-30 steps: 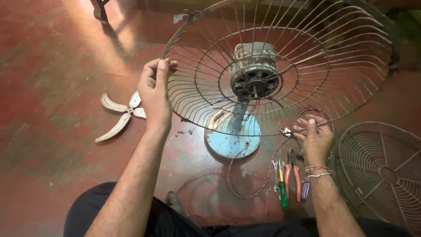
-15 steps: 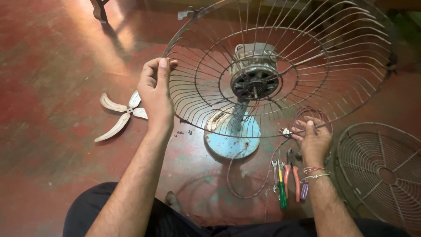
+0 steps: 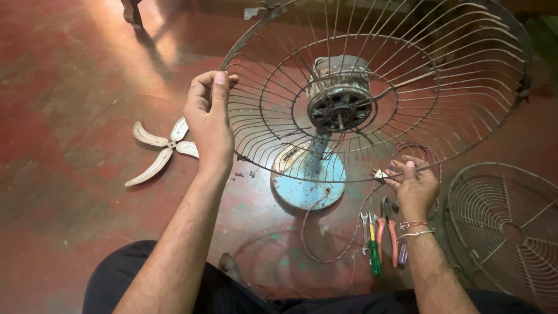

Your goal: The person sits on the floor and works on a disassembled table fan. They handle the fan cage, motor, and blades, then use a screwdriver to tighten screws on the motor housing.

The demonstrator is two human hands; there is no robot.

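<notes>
Rusty wire guard (image 3: 453,75) tilts rightward; left hand (image 3: 210,125) grips its left rim, right hand (image 3: 414,185) pinches the near rim's clip (image 3: 381,174).

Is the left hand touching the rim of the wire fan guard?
Touching. In the head view, the left hand grips the outer rim of the wire fan guard: its fingers curl over the rim wire, with no gap between them.

2 grilles (image 3: 372,87), 1 blade (image 3: 160,152), 2 hands (image 3: 210,125)
</notes>
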